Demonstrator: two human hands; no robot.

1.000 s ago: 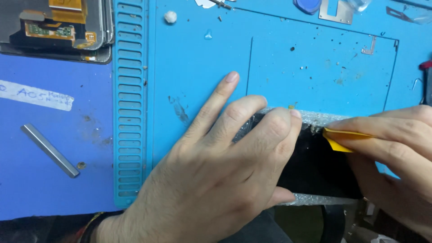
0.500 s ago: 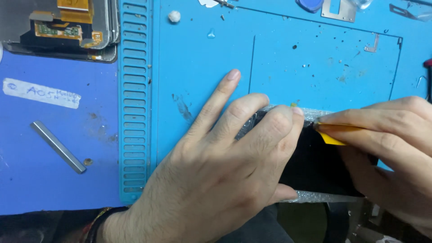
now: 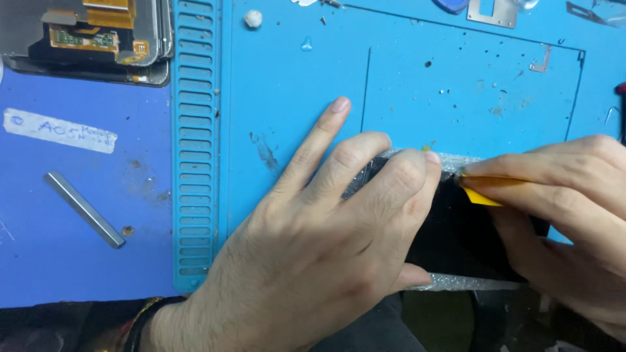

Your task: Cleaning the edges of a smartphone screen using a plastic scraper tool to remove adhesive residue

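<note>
surface: light blue rubber work mat [image 3: 293, 98] with a slotted ridged strip [image 3: 195, 163] | left: darker blue flat mat [image 3: 65, 261] beside it, touching | near edge: dark shadowed gap [image 3: 39, 326] below both mats | light: even, bright, from overhead

Single head-worn view, looking steeply down, close over the blue mat [image 3: 293, 98] at the table's near edge; hands fill the lower frame

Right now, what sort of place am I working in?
Likely an electronics repair bench: a blue repair mat with slotted side, an opened device showing its circuit parts, and loose metal bits. The left hand presses a black panel.
</note>
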